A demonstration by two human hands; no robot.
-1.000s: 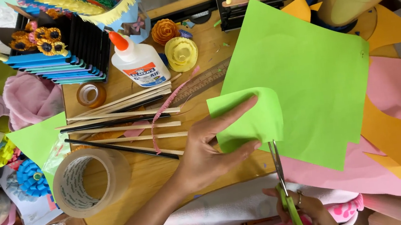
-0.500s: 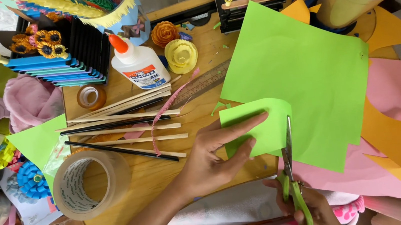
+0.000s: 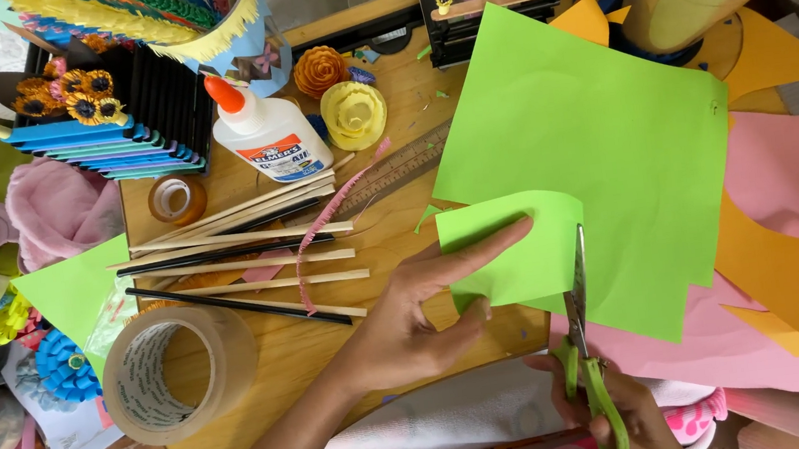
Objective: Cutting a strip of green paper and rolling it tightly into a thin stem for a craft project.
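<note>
My left hand (image 3: pixel 420 317) pinches a small green paper piece (image 3: pixel 513 252) between thumb and index finger, low in the middle of the head view. My right hand (image 3: pixel 611 411), at the bottom edge, grips green-handled scissors (image 3: pixel 581 334). Their blades point up along the right edge of the small piece. Under it lies a large green paper sheet (image 3: pixel 591 142) on a round wooden table (image 3: pixel 294 352).
A tape roll (image 3: pixel 171 376) sits at the lower left. Wooden sticks (image 3: pixel 243 262), a pink paper strip (image 3: pixel 325 228), a ruler (image 3: pixel 403 166), a white glue bottle (image 3: pixel 267 137) and paper flowers (image 3: pixel 354 114) lie left of the sheet. Pink paper (image 3: pixel 798 199) and orange paper (image 3: pixel 786 271) sheets overlap at right.
The small green piece has turned and shifted right in my left hand. The scissors have moved right and up along its right edge.
</note>
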